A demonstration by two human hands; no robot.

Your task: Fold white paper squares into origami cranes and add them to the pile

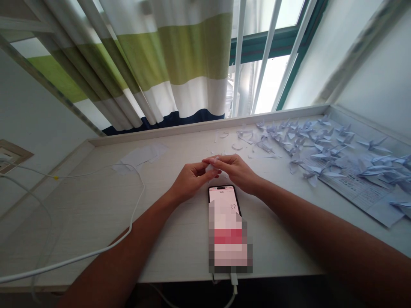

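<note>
Both hands meet over the middle of the desk around a small piece of folded white paper (212, 166). My left hand (190, 179) pinches it from the left, thumb on the near side. From the right, the fingers of my right hand (236, 169) press on its top edge. Much of the paper is hidden behind the fingers, so its shape is hard to make out. Just below the hands lies a lit phone (222, 209), its screen partly blurred out, with a white charging plug (234, 279) at its lower end.
Many folded paper cranes (321, 149) crowd the right side, some on a printed sheet (359, 192). Paper scraps (237, 146) lie beyond the hands. Loose white sheets (141, 156) rest at the back left. A white cable (138, 205) loops across my left forearm. A raised rim (167, 128) edges the desk.
</note>
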